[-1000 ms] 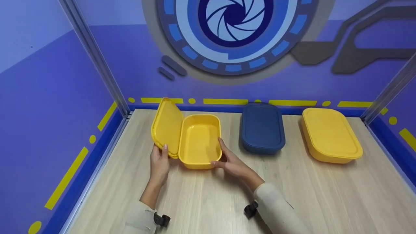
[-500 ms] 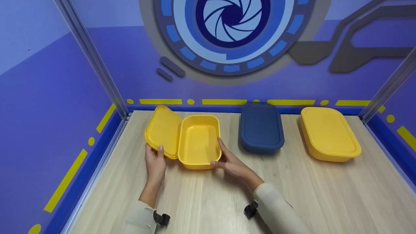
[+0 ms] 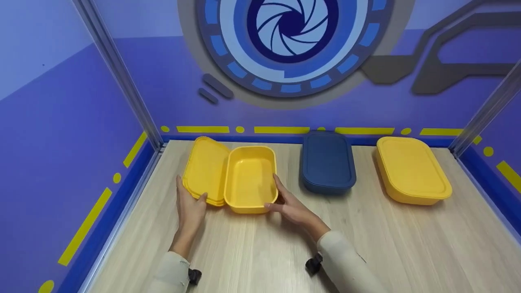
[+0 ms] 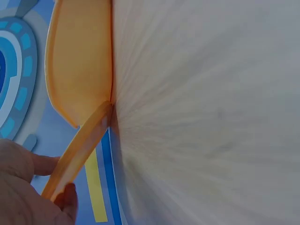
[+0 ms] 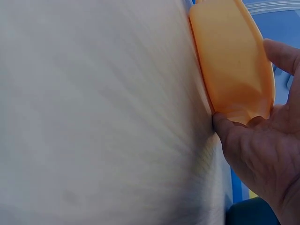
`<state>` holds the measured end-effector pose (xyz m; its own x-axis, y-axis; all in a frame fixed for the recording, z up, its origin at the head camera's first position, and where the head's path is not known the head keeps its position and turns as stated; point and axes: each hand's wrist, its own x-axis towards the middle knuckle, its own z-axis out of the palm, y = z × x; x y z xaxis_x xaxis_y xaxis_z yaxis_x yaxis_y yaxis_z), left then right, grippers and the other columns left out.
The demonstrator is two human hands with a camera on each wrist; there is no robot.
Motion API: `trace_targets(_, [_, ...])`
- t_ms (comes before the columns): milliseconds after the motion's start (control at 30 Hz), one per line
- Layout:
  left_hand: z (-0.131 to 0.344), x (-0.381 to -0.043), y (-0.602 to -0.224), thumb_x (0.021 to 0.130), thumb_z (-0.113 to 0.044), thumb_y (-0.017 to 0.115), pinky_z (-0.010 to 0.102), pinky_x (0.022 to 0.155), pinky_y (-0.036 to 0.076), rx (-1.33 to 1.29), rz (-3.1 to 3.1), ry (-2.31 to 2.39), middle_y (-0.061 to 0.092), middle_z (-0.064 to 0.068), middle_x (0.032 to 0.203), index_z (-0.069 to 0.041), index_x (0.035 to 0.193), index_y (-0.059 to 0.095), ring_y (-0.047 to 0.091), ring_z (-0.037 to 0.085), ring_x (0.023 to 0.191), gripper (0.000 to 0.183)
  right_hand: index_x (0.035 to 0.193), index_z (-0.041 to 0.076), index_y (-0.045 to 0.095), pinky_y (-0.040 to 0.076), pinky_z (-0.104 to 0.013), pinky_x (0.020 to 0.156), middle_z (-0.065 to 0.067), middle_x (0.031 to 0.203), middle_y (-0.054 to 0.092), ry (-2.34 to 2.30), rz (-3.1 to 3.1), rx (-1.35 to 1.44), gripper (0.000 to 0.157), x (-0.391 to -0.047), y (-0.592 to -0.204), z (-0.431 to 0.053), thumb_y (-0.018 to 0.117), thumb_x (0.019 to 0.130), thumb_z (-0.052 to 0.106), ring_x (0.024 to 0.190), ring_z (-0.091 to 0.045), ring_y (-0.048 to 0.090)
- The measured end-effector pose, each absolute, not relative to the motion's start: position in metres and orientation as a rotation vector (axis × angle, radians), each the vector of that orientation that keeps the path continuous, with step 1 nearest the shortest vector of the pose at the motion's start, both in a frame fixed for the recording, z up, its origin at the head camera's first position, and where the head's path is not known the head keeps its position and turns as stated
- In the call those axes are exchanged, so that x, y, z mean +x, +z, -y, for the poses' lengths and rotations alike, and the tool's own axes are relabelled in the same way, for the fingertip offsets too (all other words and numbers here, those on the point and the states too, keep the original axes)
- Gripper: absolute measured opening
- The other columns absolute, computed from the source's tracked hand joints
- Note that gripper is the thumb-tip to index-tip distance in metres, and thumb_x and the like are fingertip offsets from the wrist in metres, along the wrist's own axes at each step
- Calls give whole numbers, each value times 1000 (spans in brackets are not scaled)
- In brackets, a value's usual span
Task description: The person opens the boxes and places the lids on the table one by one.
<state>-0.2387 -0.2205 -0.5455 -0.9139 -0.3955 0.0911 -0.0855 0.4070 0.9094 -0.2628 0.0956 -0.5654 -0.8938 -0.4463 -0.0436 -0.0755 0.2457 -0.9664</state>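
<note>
A yellow lunch box point(image 3: 250, 179) stands uncovered on the table, nothing inside it. Its yellow lid point(image 3: 206, 171) slants beside the box's left wall, lower edge down by the box and outer edge raised. At the lid's near left corner, my left hand point(image 3: 190, 209) grips it. The left wrist view has thumb and fingers on opposite faces of the lid point(image 4: 77, 150). My right hand point(image 3: 295, 207) holds the near right corner of the box, thumb at the front rim and fingers along the right side. In the right wrist view, the fingertips reach round the box wall point(image 5: 234, 61).
A dark blue lidded box point(image 3: 328, 162) stands to the right of the uncovered one, near the back wall. Farther right is a larger yellow lidded box point(image 3: 413, 169). Purple-blue panels point(image 3: 134, 97) and metal posts bound the wooden table point(image 3: 260, 252).
The lid has tipped outward to the left and lower, from steep to a flatter slant. My left hand moved down and left with it. My right hand and the box stay in place.
</note>
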Motion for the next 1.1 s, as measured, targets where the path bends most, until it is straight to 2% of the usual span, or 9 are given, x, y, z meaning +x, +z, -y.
trace_targets(67, [222,-239,-546,99,-4,70,56,135,20,448,2452,-1433,20,28,174,-7,172,-2,25,42,164,103,174,20,0,13,-53,136,-12,182,4,-1701,-2207,-481,108,-263,-566,-96,77,98,26,169,-33,14])
trace_targets(200, [226,-241,-545,98,-11,75,59,130,29,512,2554,-1295,29,31,161,-4,171,4,37,45,152,102,174,21,-1,13,-53,136,-13,182,2,-1710,-2196,-475,108,-263,-567,-96,76,98,25,169,-34,13])
trace_targets(367, [233,-246,-543,99,-14,75,62,128,30,546,2659,-1201,27,38,160,1,170,2,33,50,152,102,174,21,-1,12,-54,136,-13,182,0,-1701,-2202,-469,107,-263,-569,-97,75,99,25,169,-34,11])
trace_targets(567, [246,-253,-546,103,-18,70,62,130,27,605,2812,-1238,19,44,164,7,168,0,27,55,157,99,173,20,-4,6,-53,137,-11,182,-6,-1715,-2179,-501,108,-263,-570,-99,75,100,27,169,-32,1])
trace_targets(700, [256,-253,-550,104,-21,68,63,129,29,604,2886,-1269,24,45,162,11,166,4,31,57,155,95,173,20,-5,6,-52,137,-10,182,-6,-1728,-2163,-521,108,-263,-570,-100,75,101,27,170,-30,0])
trace_targets(933, [274,-251,-555,106,-21,63,64,130,26,604,2879,-1350,25,42,162,10,166,10,29,56,156,86,173,22,-7,9,-51,137,-9,182,-9,-1740,-2107,-532,108,-263,-572,-98,73,102,26,170,-30,0])
trace_targets(1100, [282,-252,-552,107,-24,62,66,128,29,610,2896,-1329,31,42,159,9,165,16,32,57,154,81,173,24,-6,9,-52,137,-8,183,-7,-1720,-2136,-515,107,-262,-571,-99,74,101,30,170,-28,0])
